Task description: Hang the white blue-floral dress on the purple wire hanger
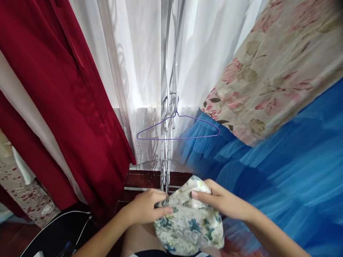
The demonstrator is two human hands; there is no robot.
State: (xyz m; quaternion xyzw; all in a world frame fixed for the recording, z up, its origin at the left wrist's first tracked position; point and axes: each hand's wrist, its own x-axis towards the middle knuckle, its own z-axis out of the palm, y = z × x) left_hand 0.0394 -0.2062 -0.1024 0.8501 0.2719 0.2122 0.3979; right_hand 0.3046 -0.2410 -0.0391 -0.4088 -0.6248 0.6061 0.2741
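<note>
A folded piece of white fabric with blue, green and yellow flowers point(191, 225) lies over my lap, gripped from both sides. My left hand point(148, 207) pinches its left edge, thumb on top and the other fingers partly behind. On the right, my right hand point(214, 198) holds the upper corner, thumb lying across the front and fingers tucked behind the cloth. Whether the fabric is a garment or a plain cloth I cannot tell. Above it, apart from both hands, a purple wire hanger point(178, 138) hangs by its hook on a white looped strap point(167, 82).
Red curtains point(88, 117) hang at the left, white curtains point(139, 53) behind the hanger. A beige floral cloth point(268, 78) and blue tulle fabric point(281, 171) fill the right side. At lower left is a round black surface point(61, 232) with a white cable point(83, 230).
</note>
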